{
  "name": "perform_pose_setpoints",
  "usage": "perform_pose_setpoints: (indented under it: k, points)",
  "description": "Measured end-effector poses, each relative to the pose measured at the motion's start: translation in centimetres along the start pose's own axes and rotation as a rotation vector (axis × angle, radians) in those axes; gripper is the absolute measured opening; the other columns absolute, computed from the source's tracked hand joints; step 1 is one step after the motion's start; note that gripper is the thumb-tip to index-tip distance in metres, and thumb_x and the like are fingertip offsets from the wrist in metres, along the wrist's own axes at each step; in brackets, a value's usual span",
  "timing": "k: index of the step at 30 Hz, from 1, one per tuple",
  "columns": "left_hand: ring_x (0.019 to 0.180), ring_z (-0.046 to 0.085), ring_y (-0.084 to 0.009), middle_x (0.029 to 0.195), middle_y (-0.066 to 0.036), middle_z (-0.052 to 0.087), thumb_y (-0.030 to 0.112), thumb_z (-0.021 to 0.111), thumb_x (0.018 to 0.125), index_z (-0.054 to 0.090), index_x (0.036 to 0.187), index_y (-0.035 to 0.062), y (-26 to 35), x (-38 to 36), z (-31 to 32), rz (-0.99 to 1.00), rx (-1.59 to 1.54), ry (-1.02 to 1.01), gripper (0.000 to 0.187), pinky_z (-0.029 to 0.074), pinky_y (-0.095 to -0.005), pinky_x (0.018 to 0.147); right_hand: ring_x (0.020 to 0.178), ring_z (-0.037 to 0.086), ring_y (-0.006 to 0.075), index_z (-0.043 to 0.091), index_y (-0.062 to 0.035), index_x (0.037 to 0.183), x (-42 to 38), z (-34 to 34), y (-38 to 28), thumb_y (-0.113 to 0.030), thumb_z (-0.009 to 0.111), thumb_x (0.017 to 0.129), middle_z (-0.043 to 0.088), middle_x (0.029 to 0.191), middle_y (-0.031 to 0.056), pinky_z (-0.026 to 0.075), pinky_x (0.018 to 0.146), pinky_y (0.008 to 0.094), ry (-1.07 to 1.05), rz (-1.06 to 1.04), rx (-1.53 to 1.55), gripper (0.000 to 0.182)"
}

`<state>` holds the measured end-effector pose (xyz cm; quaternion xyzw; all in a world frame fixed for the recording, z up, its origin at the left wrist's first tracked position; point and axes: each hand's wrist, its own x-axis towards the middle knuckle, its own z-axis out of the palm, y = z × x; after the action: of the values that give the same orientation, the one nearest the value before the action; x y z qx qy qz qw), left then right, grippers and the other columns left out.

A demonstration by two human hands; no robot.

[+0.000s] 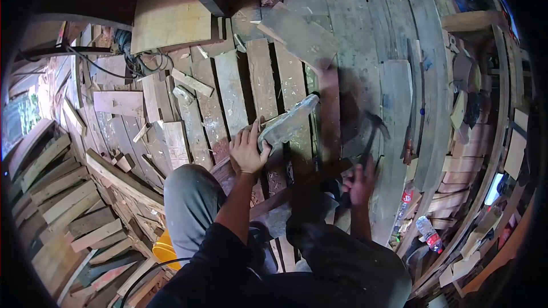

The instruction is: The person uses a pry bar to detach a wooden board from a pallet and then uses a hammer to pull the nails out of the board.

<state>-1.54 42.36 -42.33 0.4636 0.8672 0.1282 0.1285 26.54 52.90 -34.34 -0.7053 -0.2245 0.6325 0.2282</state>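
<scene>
My left hand (248,149) is closed around the wide end of a clear, crumpled plastic bottle (290,121). The bottle lies slanted, its narrow end pointing up and to the right over the planks. What it contains, if anything, I cannot make out. In my right hand (361,185) is a hammer (371,137), gripped by its handle with the dark head up, away from me. The hammer and hand are somewhat blurred. Beneath the bottle are spaced wooden slats (262,80), and a dark board (308,185) crosses in front of my knees.
A loose board (302,37) lies ahead on the plank floor (359,40). Stacked timber (68,199) fills the left side, near a yellow bucket (164,251). A black cable (134,65) coils at upper left. On the right are a plastic bottle (428,232) and more wood.
</scene>
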Motion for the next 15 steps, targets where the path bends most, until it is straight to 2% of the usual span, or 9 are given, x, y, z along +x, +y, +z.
perform_pose_setpoints:
  k: [2,3,6,8,9,11,14,15]
  points:
    - [0.105,0.055,-0.0264,0.109,-0.008,0.060,0.034,0.057,0.077,0.050,0.136,0.0147,-0.2,0.0,0.5,0.028,-0.027,0.038,0.063,0.042,-0.0413,0.083,0.047,0.039,0.0078,0.025,-0.0274,0.150,-1.4,2.7,-2.3,-0.029,0.053,0.098,0.047,0.072,0.0014,0.034,0.040,0.0222,-0.348,0.145,-0.187,0.059]
    - [0.103,0.056,-0.0271,0.108,-0.009,0.060,0.032,0.057,0.076,0.051,0.135,0.0136,-0.6,0.1,0.8,0.036,-0.110,0.093,0.063,0.043,-0.0416,0.082,0.047,0.039,0.0078,0.025,-0.0274,0.150,-1.2,2.6,-2.6,-0.029,0.053,0.098,0.047,0.072,0.0014,0.034,0.040,0.0222,-0.339,0.143,-0.178,0.059]
    - [0.101,0.057,-0.0277,0.108,-0.011,0.060,0.031,0.057,0.076,0.051,0.136,0.0129,-0.6,-0.1,0.8,0.014,-0.050,0.037,0.063,0.045,-0.0423,0.081,0.046,0.041,0.0080,0.023,-0.0254,0.150,-0.8,1.8,-2.8,-0.022,0.051,0.099,0.049,0.072,0.0032,0.037,0.038,0.0249,-0.384,0.164,-0.076,0.059]
    - [0.099,0.058,-0.0285,0.106,-0.010,0.061,0.031,0.057,0.076,0.052,0.135,0.0129,-0.2,0.2,0.1,-0.001,-0.046,0.018,0.062,0.046,-0.0425,0.081,0.046,0.041,0.0086,0.023,-0.0260,0.150,-0.2,-0.4,-2.7,-0.023,0.053,0.099,0.050,0.072,0.0029,0.037,0.038,0.0245,-0.180,0.111,-0.083,0.060]
    - [0.098,0.058,-0.0288,0.106,-0.010,0.061,0.031,0.057,0.076,0.052,0.134,0.0129,0.0,0.1,-0.2,-0.004,-0.036,0.010,0.061,0.046,-0.0424,0.080,0.046,0.041,0.0086,0.023,-0.0260,0.150,0.5,-1.9,-2.3,-0.023,0.053,0.099,0.050,0.072,0.0029,0.037,0.038,0.0245,-0.185,0.120,-0.089,0.060]
    - [0.097,0.059,-0.0294,0.107,-0.011,0.061,0.031,0.057,0.076,0.052,0.134,0.0129,-0.2,0.1,0.1,-0.010,-0.037,0.013,0.061,0.048,-0.0426,0.078,0.046,0.042,0.0093,0.022,-0.0264,0.150,2.7,-3.9,-1.3,-0.025,0.053,0.099,0.049,0.073,0.0027,0.036,0.038,0.0244,0.050,0.042,0.071,0.060]
    - [0.097,0.059,-0.0299,0.107,-0.011,0.062,0.031,0.057,0.077,0.052,0.134,0.0129,-0.4,0.0,0.5,-0.003,-0.058,0.037,0.061,0.048,-0.0430,0.078,0.046,0.040,0.0076,0.025,-0.0265,0.149,3.4,-3.7,0.5,-0.027,0.053,0.099,0.048,0.074,0.0016,0.036,0.040,0.0227,0.133,0.004,0.036,0.057]
    - [0.097,0.059,-0.0300,0.107,-0.011,0.062,0.031,0.057,0.076,0.052,0.134,0.0127,-0.4,0.0,0.3,0.009,-0.070,0.047,0.060,0.048,-0.0429,0.078,0.046,0.039,0.0070,0.022,-0.0264,0.150,1.1,-0.6,-1.1,-0.028,0.052,0.099,0.047,0.073,0.0013,0.036,0.040,0.0227,0.040,-0.039,-0.032,0.059]
